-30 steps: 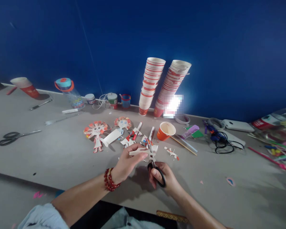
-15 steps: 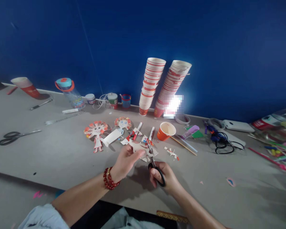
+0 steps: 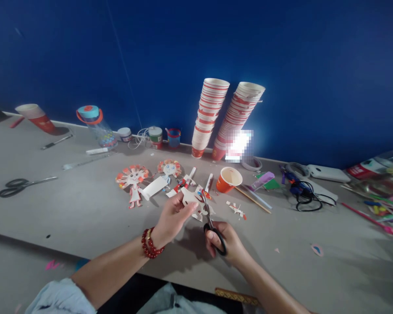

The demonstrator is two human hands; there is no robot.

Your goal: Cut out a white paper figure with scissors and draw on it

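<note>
My left hand [image 3: 174, 218] pinches a white paper piece [image 3: 190, 197] between thumb and fingers. My right hand [image 3: 225, 241] has its fingers through the black handles of a pair of scissors [image 3: 210, 220], whose blades point away from me and meet the paper's right side. Beyond the hands lie scraps and red-and-white markers [image 3: 208, 183]. To the left are two paper dolls with fringed red-and-white heads, a nearer doll [image 3: 134, 185] in a white dress and a farther doll [image 3: 168, 169]. A white paper strip [image 3: 154, 188] lies between them and my left hand.
An orange paper cup [image 3: 228, 180] stands beyond my right hand. Two tall cup stacks [image 3: 209, 117] [image 3: 237, 115] lean near the blue wall. Another pair of scissors [image 3: 18, 186] lies far left, near a clear bottle [image 3: 100, 128]. A blue glue gun [image 3: 299, 187] with a black cord lies right.
My left hand has turned the paper slightly, and its upper edge now stands higher. The scissors and my right hand have hardly shifted.
</note>
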